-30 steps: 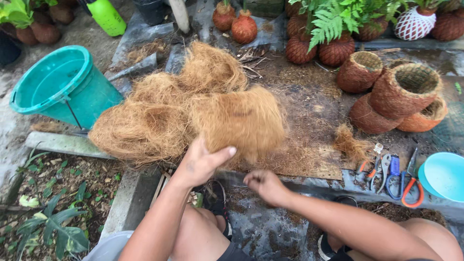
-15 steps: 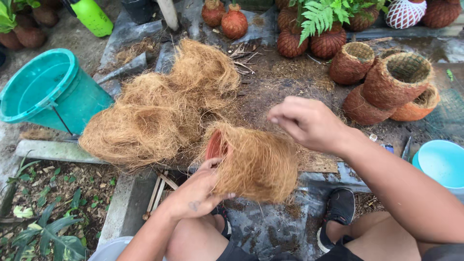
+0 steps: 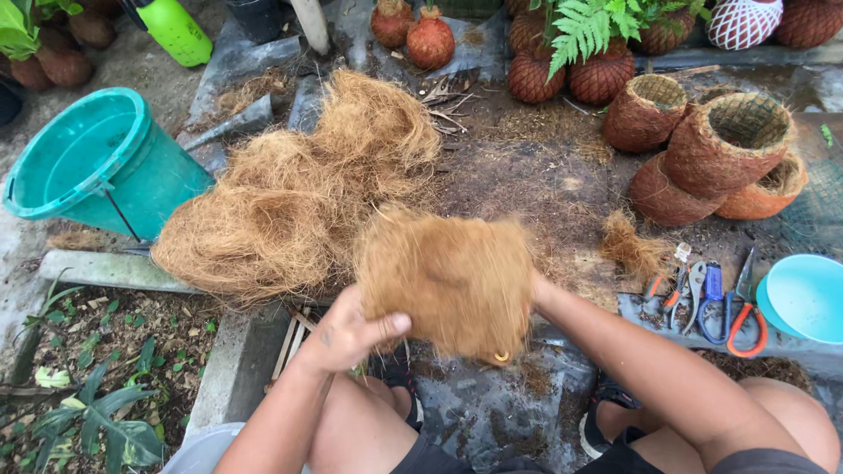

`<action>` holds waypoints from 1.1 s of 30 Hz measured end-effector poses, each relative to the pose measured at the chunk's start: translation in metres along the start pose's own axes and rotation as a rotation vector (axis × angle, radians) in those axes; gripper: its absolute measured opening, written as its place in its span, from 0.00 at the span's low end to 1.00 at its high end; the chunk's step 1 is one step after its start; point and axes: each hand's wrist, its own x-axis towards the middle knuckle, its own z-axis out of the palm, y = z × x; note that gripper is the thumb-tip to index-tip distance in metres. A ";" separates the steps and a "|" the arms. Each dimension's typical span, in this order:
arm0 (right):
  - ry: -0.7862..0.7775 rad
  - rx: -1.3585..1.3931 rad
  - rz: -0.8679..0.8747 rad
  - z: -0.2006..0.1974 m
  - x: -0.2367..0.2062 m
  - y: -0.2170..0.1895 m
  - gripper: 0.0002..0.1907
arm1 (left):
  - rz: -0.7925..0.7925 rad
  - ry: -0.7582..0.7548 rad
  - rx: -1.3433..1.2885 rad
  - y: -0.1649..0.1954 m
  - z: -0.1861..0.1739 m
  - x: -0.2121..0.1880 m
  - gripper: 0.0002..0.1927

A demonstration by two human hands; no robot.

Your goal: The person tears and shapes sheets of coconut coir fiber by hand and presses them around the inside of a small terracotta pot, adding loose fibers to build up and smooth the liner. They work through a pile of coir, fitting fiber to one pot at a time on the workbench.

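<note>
Above knees | both grips clenching coir sheet (image 3: 450, 281) edges | coir pile (image 3: 290, 202) touching

The right hand (image 3: 537, 294) is almost wholly hidden behind the blurred wad of coconut fibre (image 3: 446, 279) — only its wrist edge shows. A small yellowish ring (image 3: 501, 356) under the wad is too small to identify. The light-blue bowl (image 3: 806, 297) is cut off at right — the white netted pot (image 3: 745, 19) at the far edge.

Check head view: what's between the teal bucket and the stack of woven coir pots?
The big loose coir fibre pile beside the teal bucket, then dark soil-strewn ground up to the woven coir pots, as the head view shows.
</note>
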 end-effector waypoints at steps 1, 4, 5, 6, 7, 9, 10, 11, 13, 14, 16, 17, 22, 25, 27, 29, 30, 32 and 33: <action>0.090 0.025 -0.037 0.005 0.000 0.008 0.19 | 0.151 0.022 -0.016 0.000 -0.001 0.003 0.28; 0.033 -0.236 -0.175 0.012 -0.012 0.021 0.09 | 0.430 0.134 -0.159 0.007 -0.009 0.022 0.25; -0.039 -0.375 -0.224 0.013 -0.015 0.023 0.05 | 0.405 0.197 -0.273 0.010 -0.012 0.028 0.26; -0.107 -0.218 -0.191 0.013 -0.018 0.024 0.06 | 0.376 0.257 -0.387 0.012 -0.015 0.032 0.26; -0.172 -0.060 -0.160 0.011 -0.024 0.024 0.07 | 0.400 0.277 -0.359 0.013 -0.017 0.034 0.26; -0.308 0.094 -0.114 0.007 -0.034 0.022 0.08 | 0.455 0.317 -0.298 0.016 -0.023 0.038 0.25; -0.379 0.095 -0.094 0.004 -0.038 0.021 0.08 | 0.457 0.330 -0.301 0.016 -0.024 0.039 0.26; -0.449 0.098 -0.076 0.001 -0.041 0.020 0.08 | 0.458 0.339 -0.302 0.015 -0.025 0.039 0.26; -0.530 -0.012 -0.084 -0.007 -0.043 0.018 0.06 | 0.465 0.360 -0.320 0.015 -0.025 0.037 0.27; -0.572 -0.070 -0.088 -0.011 -0.042 0.016 0.06 | 0.472 0.374 -0.335 0.016 -0.025 0.036 0.28; -0.279 -0.240 -0.231 -0.020 -0.032 0.010 0.06 | 0.460 0.356 -0.454 0.020 -0.025 0.032 0.28; -0.132 -0.326 -0.298 -0.025 -0.026 0.008 0.07 | 0.443 0.323 -0.557 0.024 -0.027 0.029 0.27; 0.442 -1.168 -0.537 -0.036 -0.013 0.027 0.08 | 0.430 0.252 -0.810 0.039 -0.029 0.028 0.25; 0.430 -1.466 -0.728 -0.033 -0.020 0.052 0.08 | 0.430 0.291 -0.818 0.037 -0.026 0.036 0.25; 0.348 -1.626 -0.895 -0.024 -0.031 0.059 0.07 | 0.460 0.354 -0.753 0.035 -0.031 0.044 0.24; 0.254 -1.703 -0.999 -0.011 -0.046 0.061 0.06 | 0.520 0.379 -0.601 0.030 -0.038 0.052 0.25; 0.202 -1.771 -1.016 -0.004 -0.055 0.058 0.05 | 0.547 0.389 -0.525 0.027 -0.042 0.055 0.25; 0.094 -1.902 -1.041 0.010 -0.077 0.054 0.04 | 0.562 0.340 -0.451 0.020 -0.046 0.064 0.28; 0.010 -1.914 -1.095 0.018 -0.089 0.054 0.04 | 0.566 0.308 -0.412 0.016 -0.046 0.068 0.29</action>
